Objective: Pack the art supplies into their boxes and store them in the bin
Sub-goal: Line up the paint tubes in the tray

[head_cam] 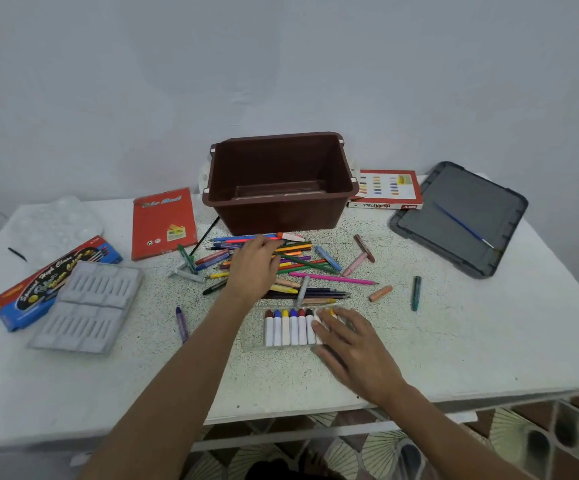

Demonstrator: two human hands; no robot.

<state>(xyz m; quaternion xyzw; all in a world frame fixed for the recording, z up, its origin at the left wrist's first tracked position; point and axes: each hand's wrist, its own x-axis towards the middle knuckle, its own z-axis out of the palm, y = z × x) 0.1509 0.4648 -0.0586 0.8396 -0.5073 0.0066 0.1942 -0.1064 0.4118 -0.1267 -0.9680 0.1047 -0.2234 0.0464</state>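
In the tray (254, 342), crayons (290, 329), tips toward bin (281, 211)

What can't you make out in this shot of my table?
Head view only.
1. Right end of the crayon tray: covered by the right hand.
2. Whether the left hand grips anything in the pencil pile: its fingers hide that.
3. Oil pastels box: left edge behind the bin, fine print too small.
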